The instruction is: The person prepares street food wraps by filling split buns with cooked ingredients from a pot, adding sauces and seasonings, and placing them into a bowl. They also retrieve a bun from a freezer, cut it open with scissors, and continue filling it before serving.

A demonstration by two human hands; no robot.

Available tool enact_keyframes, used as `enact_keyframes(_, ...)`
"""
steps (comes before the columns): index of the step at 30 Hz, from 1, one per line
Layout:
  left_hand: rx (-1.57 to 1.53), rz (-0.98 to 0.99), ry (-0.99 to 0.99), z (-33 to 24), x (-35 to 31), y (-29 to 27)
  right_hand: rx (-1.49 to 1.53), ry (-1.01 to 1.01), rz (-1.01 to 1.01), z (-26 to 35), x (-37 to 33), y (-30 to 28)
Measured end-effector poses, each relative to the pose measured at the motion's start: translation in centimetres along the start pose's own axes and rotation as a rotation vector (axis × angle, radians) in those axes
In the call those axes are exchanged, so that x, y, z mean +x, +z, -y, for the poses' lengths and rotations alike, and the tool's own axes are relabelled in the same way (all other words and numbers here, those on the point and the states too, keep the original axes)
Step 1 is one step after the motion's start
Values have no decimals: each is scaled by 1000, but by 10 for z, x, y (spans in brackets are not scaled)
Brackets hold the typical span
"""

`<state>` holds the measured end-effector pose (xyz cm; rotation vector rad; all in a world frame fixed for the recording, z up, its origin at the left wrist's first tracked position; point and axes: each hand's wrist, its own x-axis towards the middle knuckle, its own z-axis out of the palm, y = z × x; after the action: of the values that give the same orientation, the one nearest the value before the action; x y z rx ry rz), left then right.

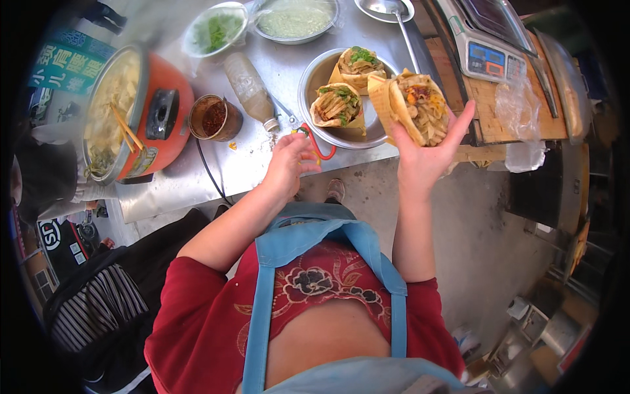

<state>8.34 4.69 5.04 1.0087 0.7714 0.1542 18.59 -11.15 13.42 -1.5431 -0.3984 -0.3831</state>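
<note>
My right hand holds up a stuffed flatbread in a brown paper sleeve, thumb on one side and fingers behind. Shredded filling with red seasoning shows at its top. Two more stuffed flatbreads, one at the back and one nearer, rest in a metal bowl, topped with chopped greens. My left hand hovers at the table's front edge, fingers loosely curled and a little apart. Just beyond it are red-handled scissors, partly covered by the hand; whether it touches them is unclear.
To the left stand an orange pot with chopsticks, a cup of red chili seasoning and a lying plastic bottle. Farther back are a bowl of greens, a covered basin and a ladle. A scale stands right.
</note>
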Motion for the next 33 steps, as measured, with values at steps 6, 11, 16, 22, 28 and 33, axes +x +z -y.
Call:
enact_keyframes(6, -126, 259, -278, 2, 22, 12, 25, 21, -56, -19, 11, 24)
enact_keyframes(11, -257, 91, -144, 5, 24, 36, -44, 45, -117, -36, 8, 33)
enact_keyframes(16, -257, 12, -191, 17, 36, 55, -201, 87, -199, -61, 6, 34)
enact_keyframes(22, -21, 199, -356, 7, 57, 47, -490, 112, -249, -88, 3, 42)
enact_keyframes(28, 474, -125, 208, -22, 90, 14, -560, 135, -285, -96, -6, 42)
enact_keyframes(33, 1142, -68, 756, -47, 141, 18, -739, 131, -235, -96, -11, 43)
